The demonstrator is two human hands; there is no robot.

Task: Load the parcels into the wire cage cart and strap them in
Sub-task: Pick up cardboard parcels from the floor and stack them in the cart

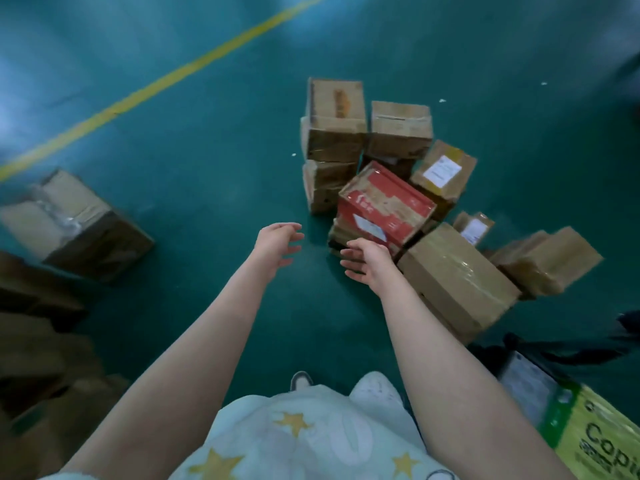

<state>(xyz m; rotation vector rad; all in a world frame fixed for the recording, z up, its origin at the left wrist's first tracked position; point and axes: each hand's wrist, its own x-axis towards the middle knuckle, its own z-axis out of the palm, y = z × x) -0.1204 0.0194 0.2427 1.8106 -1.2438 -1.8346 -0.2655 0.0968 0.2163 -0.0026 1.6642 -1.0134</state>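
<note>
Now, parcels (391, 161): a loose heap of brown cardboard boxes sits on the green floor (214, 174), ahead and to the person's right, some stacked, some tipped.
Red box (384, 202): it lies tilted on the near side of the heap, with a white label on its side face.
Big taped box (457, 282): it sits just right of the red box, shiny with tape.
Right hand (367, 263): stretched out at the red box's lower corner; whether it touches cannot be told.
Right fingers (349, 252): spread apart, holding nothing.
Left hand (277, 242): out over bare floor, left of the heap and clear of it.
Left fingers (294, 237): loosely apart, slightly bent, empty.
Lone box (76, 223): far left, well apart from the heap, with clear film on top.
Green-and-yellow carton (595, 434): bottom right, printed "Copi".
Yellow line (173, 77): runs diagonally across the floor at upper left.
Star-print garment (311, 434): pale, at the bottom edge, with a shoe (300, 380) just above it.
</note>
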